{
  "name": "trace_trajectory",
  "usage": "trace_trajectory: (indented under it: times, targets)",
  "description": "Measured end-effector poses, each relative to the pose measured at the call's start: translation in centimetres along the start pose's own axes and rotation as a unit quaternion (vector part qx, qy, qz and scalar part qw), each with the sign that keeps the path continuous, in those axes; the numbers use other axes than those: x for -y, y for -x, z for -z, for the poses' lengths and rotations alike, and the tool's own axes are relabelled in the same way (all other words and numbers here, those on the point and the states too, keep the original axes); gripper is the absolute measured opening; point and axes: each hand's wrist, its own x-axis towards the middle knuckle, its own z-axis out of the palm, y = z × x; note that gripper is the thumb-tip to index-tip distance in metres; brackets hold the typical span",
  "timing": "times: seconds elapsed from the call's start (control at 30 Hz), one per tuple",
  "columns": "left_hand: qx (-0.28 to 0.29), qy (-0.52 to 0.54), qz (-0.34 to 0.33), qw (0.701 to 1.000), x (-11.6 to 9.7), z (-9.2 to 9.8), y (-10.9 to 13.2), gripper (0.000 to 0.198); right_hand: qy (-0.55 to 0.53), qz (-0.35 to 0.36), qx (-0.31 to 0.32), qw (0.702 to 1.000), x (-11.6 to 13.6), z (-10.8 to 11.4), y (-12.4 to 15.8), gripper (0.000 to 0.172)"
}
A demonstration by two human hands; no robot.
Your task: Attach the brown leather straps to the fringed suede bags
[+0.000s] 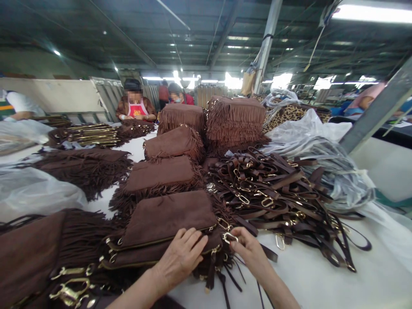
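My left hand (180, 257) lies with fingers spread flat on a stack of brown suede fringed bags (167, 219) at the near edge of the white table (322, 279). My right hand (249, 251) pinches a gold metal clasp (230, 237) at the bag's right corner, where a brown strap end hangs down. A big heap of brown leather straps with gold clips (277, 193) lies just right of the bags.
More fringed bags (234, 120) are stacked toward the back and at the left. Clear plastic bags (325, 150) pile up at the right beside a slanted metal post (376, 111). Two people (135, 105) sit at the far end of the table.
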Motion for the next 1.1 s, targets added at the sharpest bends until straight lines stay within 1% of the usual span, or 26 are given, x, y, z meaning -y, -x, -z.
trace_trajectory:
  times: [0.07,0.1,0.17,0.23,0.27,0.33,0.4,0.47,0.5,0.57,0.63,0.67,0.7,0.77,0.83,0.87,0.9,0.93,1.0,1.03,1.07,1.1]
  targets:
    - [0.012,-0.016,-0.004,1.0,0.1,0.7,-0.6,0.034,0.056,0.028,-0.008,0.998,0.7,0.6,-1.2,0.016]
    - [0.022,-0.019,0.01,1.0,0.0,1.0,-1.1,0.032,0.081,0.037,-0.015,0.996,0.8,0.8,-1.7,0.016]
    - [0.045,-0.024,0.078,0.996,-0.2,1.4,-2.5,0.031,0.112,0.047,-0.031,0.992,0.8,1.0,-2.7,0.016]
    - [0.072,-0.028,0.149,0.986,-0.5,1.5,-3.8,0.032,0.13,0.051,-0.047,0.989,0.4,0.8,-3.4,0.016]
    - [0.084,-0.029,0.166,0.982,-0.5,1.5,-4.4,0.033,0.142,0.052,-0.057,0.987,0.2,0.6,-3.7,0.017]
    - [0.091,-0.029,0.175,0.98,-0.3,1.0,-5.0,0.031,0.169,0.055,-0.083,0.981,-0.3,0.2,-4.0,0.018]
    - [0.082,-0.024,0.183,0.979,0.3,0.4,-5.1,0.024,0.199,0.06,-0.117,0.971,-0.8,-0.3,-3.9,0.019]
    - [0.065,-0.021,0.192,0.979,0.9,-0.4,-4.6,0.019,0.225,0.069,-0.155,0.959,-1.2,-0.7,-3.3,0.021]
    - [0.056,-0.024,0.184,0.981,1.2,-0.7,-4.3,0.018,0.239,0.078,-0.176,0.952,-1.4,-1.0,-2.7,0.022]
    - [0.044,-0.036,0.129,0.99,1.4,-1.3,-3.7,0.022,0.272,0.129,-0.206,0.931,-2.0,-1.6,-1.1,0.021]
    - [0.039,-0.047,0.06,0.996,1.1,-1.7,-3.3,0.024,0.302,0.196,-0.213,0.908,-2.7,-2.4,0.9,0.021]
    - [0.041,-0.047,0.038,0.997,0.8,-1.9,-3.2,0.023,0.308,0.212,-0.209,0.904,-3.0,-3.0,2.0,0.021]
    - [0.044,-0.045,0.03,0.998,0.5,-2.0,-3.2,0.022,0.307,0.212,-0.203,0.906,-3.3,-3.5,2.9,0.019]
    - [0.047,-0.043,0.053,0.997,-0.3,-2.2,-3.3,0.021,0.295,0.169,-0.189,0.921,-3.9,-4.9,4.5,0.016]
    - [0.031,-0.047,0.081,0.995,-0.9,-2.4,-3.4,0.022,0.299,0.13,-0.181,0.928,-4.6,-6.3,5.4,0.019]
    - [0.015,-0.05,0.065,0.997,-1.2,-2.4,-3.4,0.022,0.31,0.121,-0.182,0.925,-5.0,-7.0,5.6,0.021]
    - [-0.001,-0.056,0.025,0.998,-1.3,-2.5,-3.4,0.022,0.323,0.118,-0.186,0.92,-5.5,-7.6,5.8,0.024]
    - [-0.019,-0.062,-0.037,0.997,-1.4,-2.6,-3.3,0.022,0.333,0.119,-0.19,0.916,-5.9,-8.0,5.8,0.027]
    - [-0.042,-0.073,-0.18,0.98,-1.1,-2.6,-3.3,0.022,0.344,0.128,-0.19,0.91,-6.5,-8.4,5.9,0.032]
    - [-0.043,-0.078,-0.232,0.969,-0.9,-2.5,-3.3,0.021,0.341,0.134,-0.18,0.913,-6.5,-8.2,5.9,0.032]
    - [-0.038,-0.081,-0.267,0.96,-0.5,-2.4,-3.4,0.021,0.33,0.137,-0.164,0.92,-6.3,-7.9,6.0,0.031]
    - [-0.027,-0.083,-0.288,0.954,-0.1,-2.2,-3.5,0.021,0.313,0.138,-0.144,0.929,-5.9,-7.3,5.9,0.027]
